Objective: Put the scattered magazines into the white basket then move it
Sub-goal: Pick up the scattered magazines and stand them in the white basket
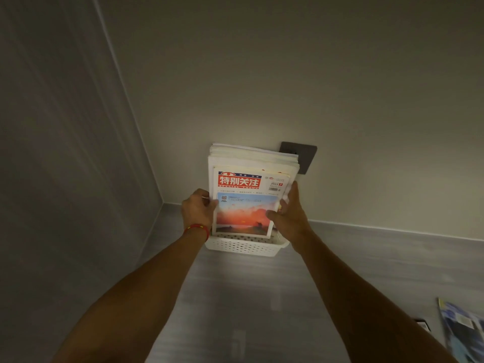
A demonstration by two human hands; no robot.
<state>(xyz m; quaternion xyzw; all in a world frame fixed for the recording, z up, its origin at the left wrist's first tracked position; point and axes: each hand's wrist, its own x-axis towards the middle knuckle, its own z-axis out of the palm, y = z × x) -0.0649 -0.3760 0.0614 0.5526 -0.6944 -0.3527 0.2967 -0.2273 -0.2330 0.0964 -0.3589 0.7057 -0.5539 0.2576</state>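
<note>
A white perforated basket (243, 246) sits on the grey counter against the back wall, near the corner. Several magazines (248, 189) stand upright in it, the front one with a red title block and a sunset picture. My left hand (199, 210), with a red cord at the wrist, grips the left edge of the stack. My right hand (289, 210) grips its right edge. Another magazine with a blue cover (461, 328) lies flat on the counter at the lower right, cut off by the frame edge.
A dark wall socket plate (305, 155) is on the back wall behind the magazines. A side wall (65, 153) closes the left. A small dark object (423, 324) lies by the blue magazine. The grey counter (235, 310) stretches toward me between my arms.
</note>
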